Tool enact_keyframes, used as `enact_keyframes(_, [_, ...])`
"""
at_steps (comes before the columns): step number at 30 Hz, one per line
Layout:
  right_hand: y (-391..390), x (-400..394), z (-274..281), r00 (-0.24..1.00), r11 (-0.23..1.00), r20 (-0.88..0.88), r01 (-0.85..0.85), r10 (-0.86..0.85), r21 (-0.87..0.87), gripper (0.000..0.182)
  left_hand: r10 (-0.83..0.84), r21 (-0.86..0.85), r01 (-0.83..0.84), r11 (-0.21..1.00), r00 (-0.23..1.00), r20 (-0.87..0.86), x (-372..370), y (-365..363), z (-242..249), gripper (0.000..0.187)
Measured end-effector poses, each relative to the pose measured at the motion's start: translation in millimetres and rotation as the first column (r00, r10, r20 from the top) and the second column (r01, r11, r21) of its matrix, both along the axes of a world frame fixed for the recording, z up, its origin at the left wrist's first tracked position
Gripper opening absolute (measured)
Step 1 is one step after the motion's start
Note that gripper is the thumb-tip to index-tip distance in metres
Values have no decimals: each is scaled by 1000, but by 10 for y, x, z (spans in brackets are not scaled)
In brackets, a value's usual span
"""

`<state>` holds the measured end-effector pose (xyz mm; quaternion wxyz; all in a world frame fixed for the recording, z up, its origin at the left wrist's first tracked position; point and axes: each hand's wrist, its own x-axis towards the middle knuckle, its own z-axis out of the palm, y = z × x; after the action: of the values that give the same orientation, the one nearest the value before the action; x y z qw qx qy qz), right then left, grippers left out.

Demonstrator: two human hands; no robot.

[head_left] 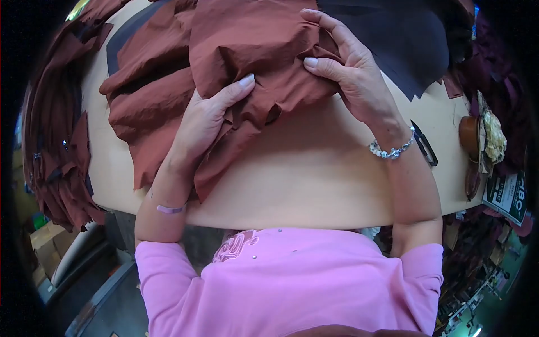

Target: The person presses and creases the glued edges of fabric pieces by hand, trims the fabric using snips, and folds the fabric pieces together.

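A reddish-brown piece of cloth lies bunched over the table, its lower edge lifted between my hands. My left hand grips it with the thumb on top; the fingers are hidden underneath. On the other side my right hand holds a fold of the cloth, thumb in front and the index finger stretched along its upper edge. Creases and a small dark gap show in the cloth between the two thumbs. More folds of the same reddish-brown cloth spread to the left of my left hand.
Dark cloth lies at the back right. Black thread snips rest beside my right forearm. At the right edge are a brown round object and a printed sign. Brown garments hang over the left edge.
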<state>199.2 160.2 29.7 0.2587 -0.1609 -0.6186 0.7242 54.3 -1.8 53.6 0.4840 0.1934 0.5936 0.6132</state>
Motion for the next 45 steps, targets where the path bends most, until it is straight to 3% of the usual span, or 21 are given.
enact_keyframes(3, [-22, -2, 13, 1000, 1000, -14, -8, 7, -30, 57, -49, 23, 48, 999, 998, 28, -42, -9, -49, 44])
enact_keyframes(6, [-12, 11, 51, 999, 998, 12, -47, 47, -53, 51, -31, 97, 13, 995, 982, 184, 47, 15, -70, 45])
enact_keyframes(9, [25, 35, 34, 998, 996, 25, -59, 61, -72, 44, -113, -62, 109, 992, 992, -54, 98, -2, 19, 44])
enact_keyframes(15, [32, 26, 7, 1000, 999, 7, -24, 24, -24, 40, -82, 15, 82, 997, 996, 20, 105, -29, -74, 37])
enact_keyframes(18, [54, 30, -30, 1000, 999, -8, -6, 6, 32, 39, -97, -99, 96, 990, 995, -1, 86, -17, -2, 34])
enact_keyframes(22, [32, 19, -4, 999, 995, -10, 50, -50, 85, 39, -174, -62, 173, 983, 985, -15, -24, -63, -76, 31])
enact_keyframes(31, [93, 66, -55, 1000, 999, 5, -7, 8, -43, 37, -159, -75, 154, 985, 985, -61, 3, -28, -6, 39])
enact_keyframes(36, [59, 62, -24, 1000, 1000, 17, 17, -16, -11, 37, -139, -17, 138, 990, 979, -148, 79, -9, -40, 41])
enact_keyframes(43, [46, 59, 35, 1000, 998, 13, -2, 1, 61, 39, -226, 1, 229, 973, 961, -160, -36, -72, -170, 35])
enact_keyframes(45, [109, 71, 40, 998, 993, 59, 0, -6, 114, 38, -324, -58, 319, 946, 936, -135, 0, -48, -20, 37])
